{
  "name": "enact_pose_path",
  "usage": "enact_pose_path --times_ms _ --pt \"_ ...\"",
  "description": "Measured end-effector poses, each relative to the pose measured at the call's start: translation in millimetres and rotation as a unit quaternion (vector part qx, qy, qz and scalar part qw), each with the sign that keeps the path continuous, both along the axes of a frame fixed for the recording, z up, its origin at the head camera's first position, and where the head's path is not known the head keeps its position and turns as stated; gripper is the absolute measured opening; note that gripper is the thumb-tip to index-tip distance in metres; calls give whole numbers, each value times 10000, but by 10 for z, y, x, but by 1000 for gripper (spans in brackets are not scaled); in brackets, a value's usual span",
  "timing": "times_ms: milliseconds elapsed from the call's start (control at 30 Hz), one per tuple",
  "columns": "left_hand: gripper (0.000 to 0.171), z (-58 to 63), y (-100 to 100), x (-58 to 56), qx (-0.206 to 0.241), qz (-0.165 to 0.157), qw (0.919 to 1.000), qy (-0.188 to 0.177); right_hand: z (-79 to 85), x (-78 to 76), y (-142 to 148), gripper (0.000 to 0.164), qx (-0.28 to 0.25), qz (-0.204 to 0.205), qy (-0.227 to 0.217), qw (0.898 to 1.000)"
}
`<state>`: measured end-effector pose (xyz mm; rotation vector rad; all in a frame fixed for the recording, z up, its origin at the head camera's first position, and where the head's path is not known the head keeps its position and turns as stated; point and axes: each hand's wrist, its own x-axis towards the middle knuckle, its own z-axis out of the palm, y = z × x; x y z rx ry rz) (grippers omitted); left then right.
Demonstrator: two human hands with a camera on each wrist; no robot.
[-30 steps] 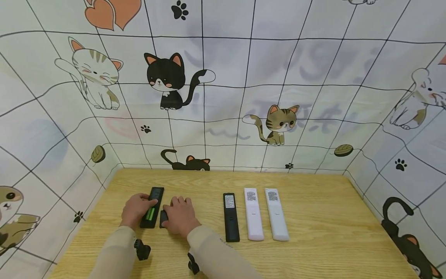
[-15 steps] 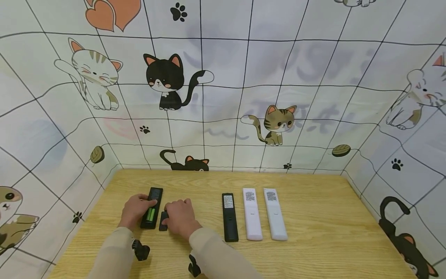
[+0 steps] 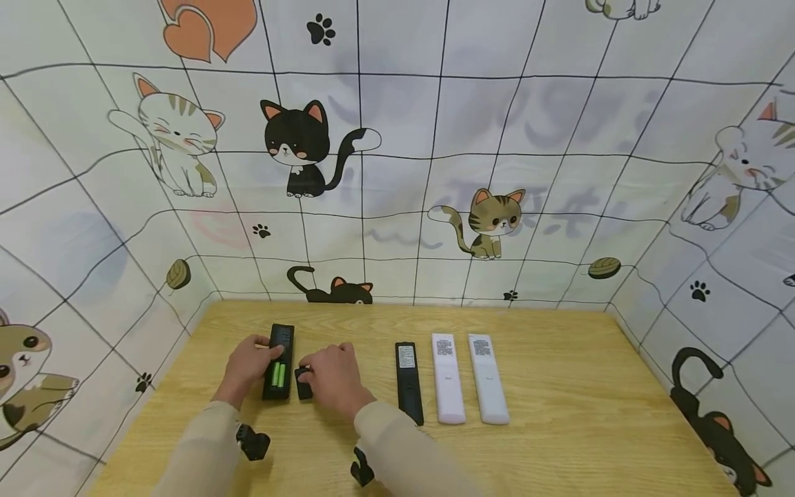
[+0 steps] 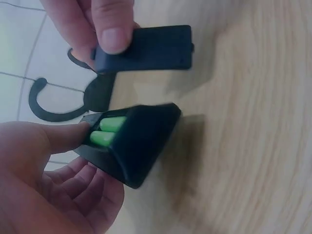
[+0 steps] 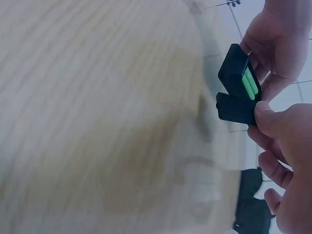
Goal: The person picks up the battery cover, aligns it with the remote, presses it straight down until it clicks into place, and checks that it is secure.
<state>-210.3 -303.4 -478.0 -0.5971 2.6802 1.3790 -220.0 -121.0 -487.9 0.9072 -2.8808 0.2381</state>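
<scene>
My left hand [image 3: 247,364] grips a black remote control [image 3: 282,345] by its sides, thumb across the back. Its battery compartment faces up, uncovered, with two green batteries [image 4: 108,130] lying side by side in it. Just to the right, my right hand [image 3: 335,376] pinches a small black battery cover [image 4: 158,48] between thumb and fingers. In the left wrist view a gap shows between the cover and the remote. The cover overlaps the remote's end in the right wrist view.
To the right on the wooden table [image 3: 559,386] lie another black remote [image 3: 409,386], a pinkish-white remote [image 3: 448,379] and a white remote [image 3: 488,379], backs up. A cat-patterned cloth [image 3: 397,172] rises behind and at both sides.
The left hand has shifted the remote slightly up and to the right. The right hand has moved a little right with the battery cover, which has turned slightly.
</scene>
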Motion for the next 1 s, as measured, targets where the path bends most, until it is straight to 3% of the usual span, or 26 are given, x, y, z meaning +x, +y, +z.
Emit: enact_pose_path --times_ms 233,433,733,1000 --pt "54 143 194 -24 227 -178 9988 389 206 -7 277 28 136 -110 574 9982" --pt "52 192 447 -2 590 -334 9957 630 260 60 526 25 0 -120 836 9964" --pt "44 118 819 -22 1183 -385 9896 721 234 110 942 22 -183 -154 1114 9935" --pt "41 -41 1148 -38 1741 -599 9789 890 240 139 1374 20 -274 -340 1304 9905"
